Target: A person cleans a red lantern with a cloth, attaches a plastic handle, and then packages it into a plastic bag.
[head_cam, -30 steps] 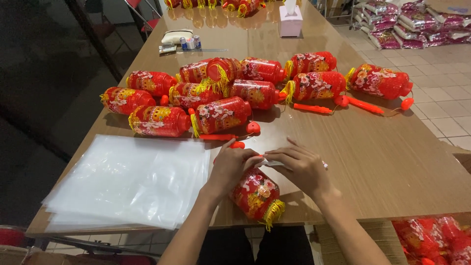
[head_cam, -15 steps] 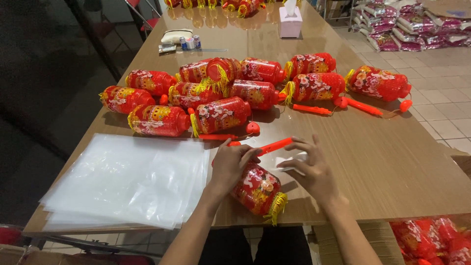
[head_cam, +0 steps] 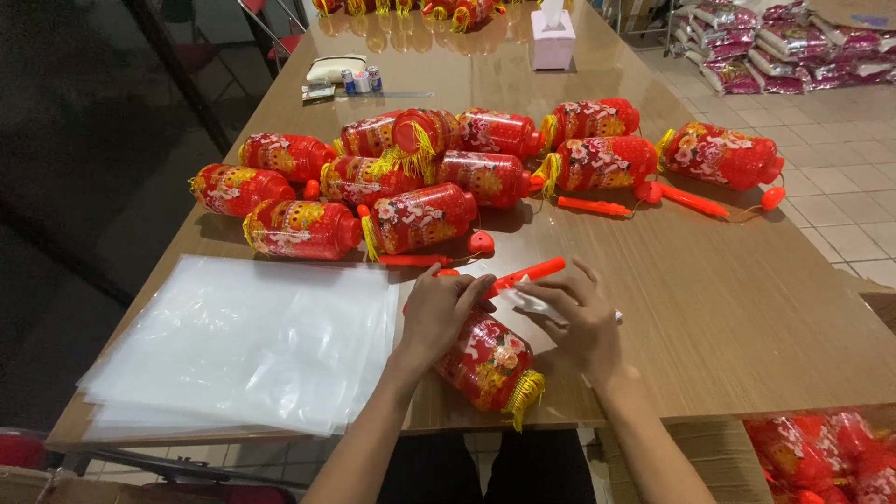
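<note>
A red plastic lantern with a yellow tassel [head_cam: 487,362] lies on its side at the table's near edge, between my two hands. My left hand [head_cam: 442,313] rests on its upper left end, fingers curled over it. My right hand [head_cam: 579,317] is just right of it, fingers pinching a small white piece [head_cam: 528,303] beside the lantern's orange handle stick [head_cam: 528,274], which points up and to the right. What exactly the white piece is cannot be made out.
A stack of clear plastic bags [head_cam: 245,343] lies to the left on the brown table [head_cam: 747,308]. Several more red lanterns [head_cam: 425,217] crowd the table's middle. A pink tissue box [head_cam: 553,37] stands far back. A box of lanterns [head_cam: 821,457] sits lower right.
The orange handle stick has come into view above the lantern, angled up to the right. My right hand has shifted slightly right, fingers now spread around the white piece.
</note>
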